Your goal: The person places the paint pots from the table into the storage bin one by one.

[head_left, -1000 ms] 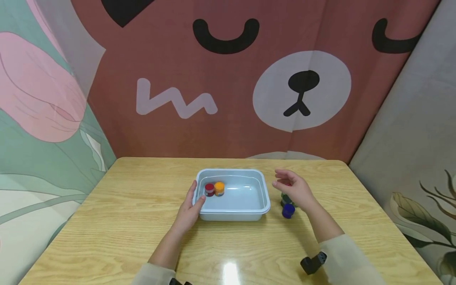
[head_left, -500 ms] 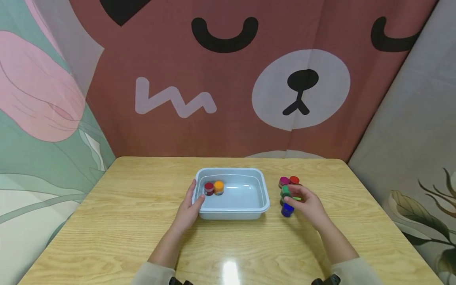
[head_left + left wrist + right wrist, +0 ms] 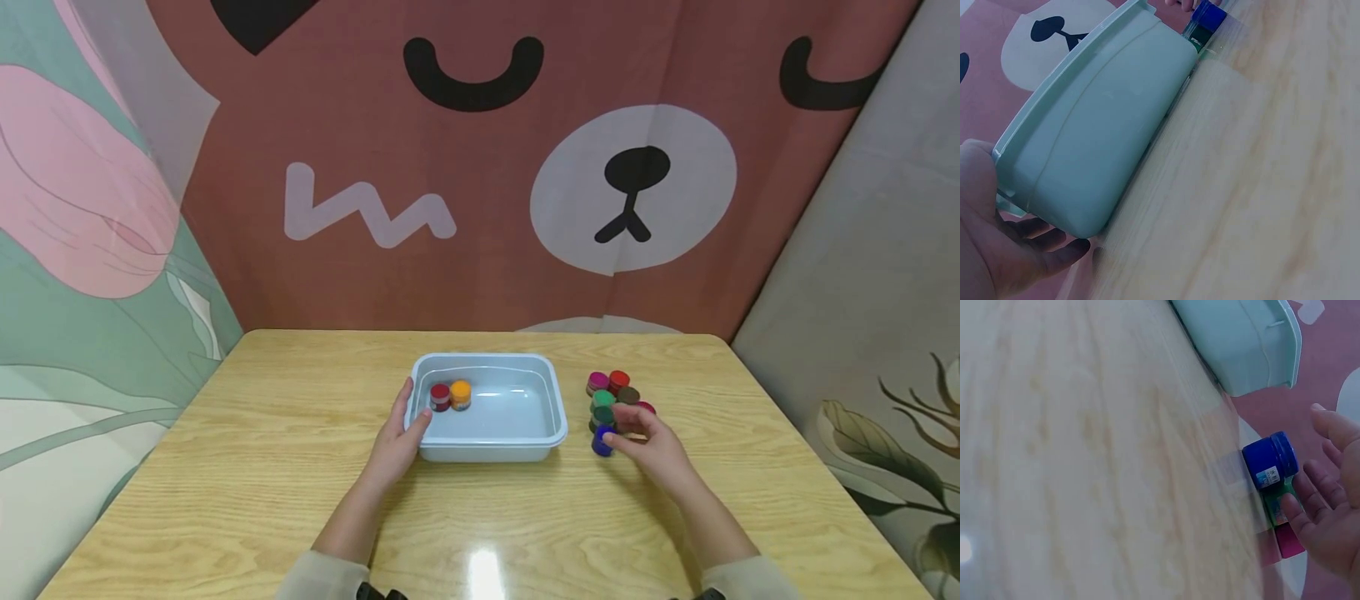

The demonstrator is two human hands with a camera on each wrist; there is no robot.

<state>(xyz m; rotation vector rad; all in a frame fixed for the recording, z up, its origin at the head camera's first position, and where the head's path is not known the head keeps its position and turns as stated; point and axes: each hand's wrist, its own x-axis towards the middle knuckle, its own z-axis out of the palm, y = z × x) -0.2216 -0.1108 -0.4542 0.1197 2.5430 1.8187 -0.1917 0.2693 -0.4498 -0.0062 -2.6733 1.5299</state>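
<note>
My left hand [image 3: 399,433] holds the light blue plastic tub [image 3: 487,454] by its left end, thumb over the rim and fingers along the outer wall. Inside the tub, towards its left side, a dark red-lidded jar [image 3: 440,397] and an orange-lidded jar [image 3: 461,395] stand side by side. My right hand [image 3: 652,446] is at the blue jar [image 3: 601,442], to the right of the tub. In the right wrist view its fingers are loosely spread beside the blue jar [image 3: 1267,462], not curled round it. A dark green jar [image 3: 602,417] stands just behind the blue one.
Behind the dark green jar are a lighter green jar [image 3: 602,399], a magenta jar [image 3: 597,382], a red jar [image 3: 618,380] and a brown-lidded jar [image 3: 628,395]. A crimson lid [image 3: 646,407] shows partly behind my right hand. A curtain with a bear face [image 3: 480,208] hangs behind the wooden table [image 3: 225,467].
My right hand has come down from beside the tub's right rim, past the green jars, to the blue jar. The jars behind it have come into view. My left hand keeps its hold.
</note>
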